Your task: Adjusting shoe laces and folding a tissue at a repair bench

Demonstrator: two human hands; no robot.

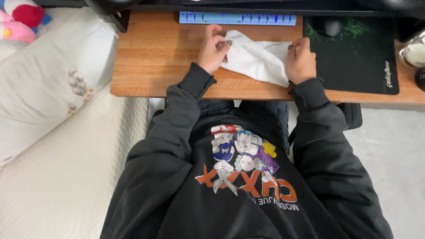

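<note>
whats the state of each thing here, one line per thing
white cloth: crumpled, lying on the wooden desk, held at both ends
left hand: pinching the cloth's left end
right hand: closed on the cloth's right end
keyboard: backlit blue, untouched
mouse: resting on the dark mouse pad, untouched
pillow: lying on the bed, beside the desk

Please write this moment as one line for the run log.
left hand: pinches white cloth edge | right hand: grips other edge | cloth: crumpled on wooden desk | nearby: keyboard, mouse pad
</note>
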